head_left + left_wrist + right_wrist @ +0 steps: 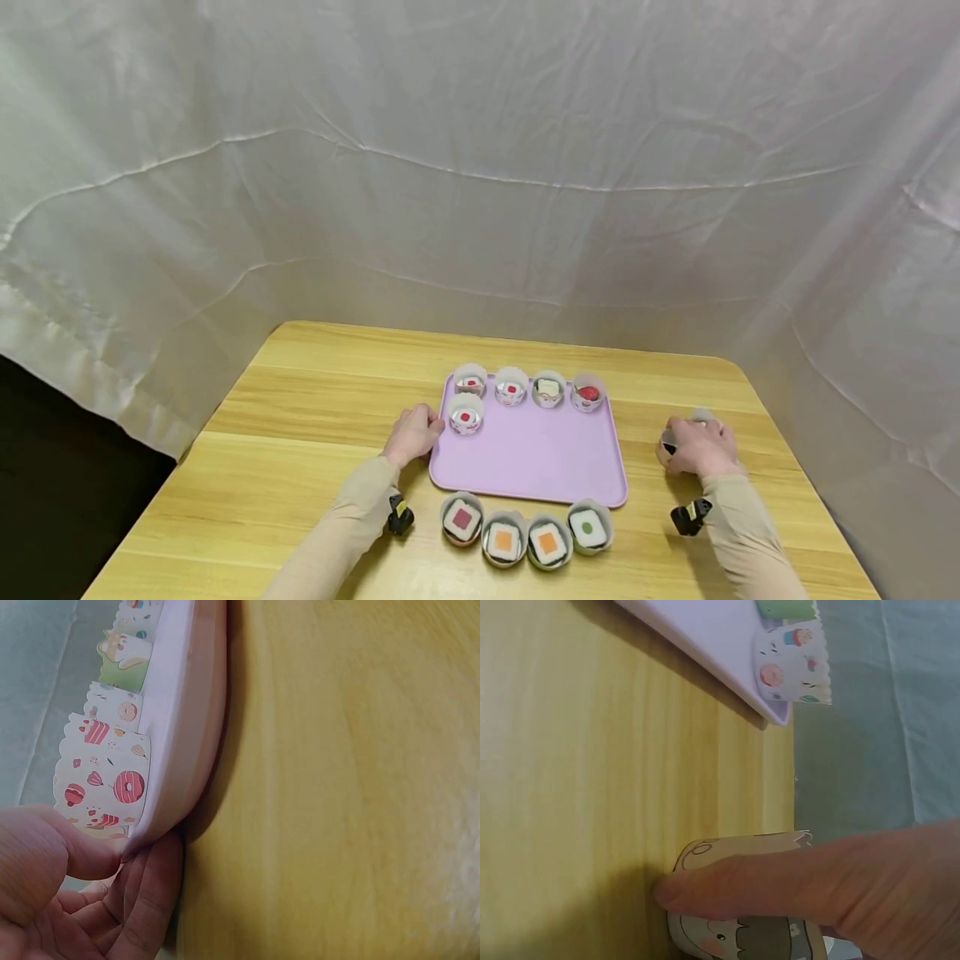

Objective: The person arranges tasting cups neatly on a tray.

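Note:
At its left edge, a lilac tray (525, 467) is pinched by my left hand (411, 433), thumb at the rim and fingers beneath. Close by, on the tray, stands a white paper baking cup (105, 761) printed with donuts and cakes. To the right of the tray, my right hand (703, 447) grips a paper cup with a cartoon face (765, 937). The thumb lies along the side of this cup, and the hand hides most of it from above. A pale cup rim (703, 414) shows just beyond the fingers.
More baking cups (512, 398) line the tray's far edge, one holding a red piece (588, 392). Several cups (504, 563) with white, colour-centred sushi-like pieces (462, 519) stand in front of the tray. Pale curtains (480, 233) surround the wooden table (315, 450).

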### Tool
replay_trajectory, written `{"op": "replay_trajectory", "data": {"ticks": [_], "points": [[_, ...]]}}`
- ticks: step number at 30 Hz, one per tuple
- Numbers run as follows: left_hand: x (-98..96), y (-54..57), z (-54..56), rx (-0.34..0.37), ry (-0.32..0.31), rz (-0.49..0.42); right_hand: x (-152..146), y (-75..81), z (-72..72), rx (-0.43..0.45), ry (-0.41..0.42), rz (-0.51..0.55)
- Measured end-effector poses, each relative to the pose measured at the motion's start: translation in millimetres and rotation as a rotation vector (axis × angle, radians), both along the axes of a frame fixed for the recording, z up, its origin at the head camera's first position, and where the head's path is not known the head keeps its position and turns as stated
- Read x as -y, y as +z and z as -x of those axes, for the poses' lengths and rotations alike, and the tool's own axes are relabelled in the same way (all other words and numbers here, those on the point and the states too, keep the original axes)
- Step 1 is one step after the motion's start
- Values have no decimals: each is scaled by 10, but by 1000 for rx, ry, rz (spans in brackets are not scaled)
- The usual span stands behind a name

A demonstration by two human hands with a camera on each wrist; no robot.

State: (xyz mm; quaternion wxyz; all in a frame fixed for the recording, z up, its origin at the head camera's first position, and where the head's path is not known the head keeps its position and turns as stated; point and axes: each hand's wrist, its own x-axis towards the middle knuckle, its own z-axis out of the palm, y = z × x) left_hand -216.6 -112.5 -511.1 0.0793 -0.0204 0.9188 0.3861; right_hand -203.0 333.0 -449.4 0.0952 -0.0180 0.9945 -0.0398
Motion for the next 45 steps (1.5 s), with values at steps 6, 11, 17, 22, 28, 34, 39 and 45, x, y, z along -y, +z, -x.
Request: {"op": "replay_trajectory", "data": {"ticks": [6,11,17,22,28,34,39,45], "points": [[1,-3,5,-2,5,-1,-7,-34,14,-8,-4,9],[1,-9,1,-5,2,-2,-38,-81,19,-38,-19,45],[-4,-12,-3,-7,2,1,-55,-100,5,-114,-29,104],[-7,-11,-3,-8,6,2,-47,-62,-28,-162,-28,178],[-8,-9,3,-4,5,5,-46,-7,-61,-173,-30,319],[-2,-4,-2,-7,4,8,-21,22,-82,-200,-27,350],[-9,4,-2,-14,7,16,27,58,-94,-227,-11,366],[-10,3,-3,-34,1,29,104,86,-111,-282,23,407]]}}
